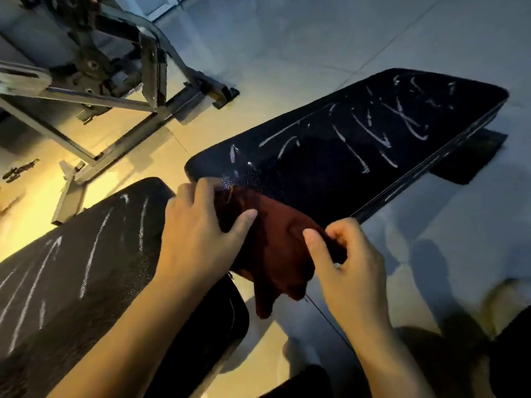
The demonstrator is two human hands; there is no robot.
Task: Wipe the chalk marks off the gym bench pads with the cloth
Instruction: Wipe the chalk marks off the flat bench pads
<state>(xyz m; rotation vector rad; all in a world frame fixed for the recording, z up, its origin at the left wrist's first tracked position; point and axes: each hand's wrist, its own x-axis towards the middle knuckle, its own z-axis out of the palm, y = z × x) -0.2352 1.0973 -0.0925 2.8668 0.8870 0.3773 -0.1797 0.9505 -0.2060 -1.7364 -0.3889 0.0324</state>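
With your left hand (198,228) and right hand (344,254) both gripping the dark red cloth (275,248), bunch it firmly, then press along the chalk-streaked far pad (359,139).

No readable text, label, brand or number shows anywhere. The white chalk marks (373,133) on the black bench pads (330,168) are loose strokes and crosses, not letters.
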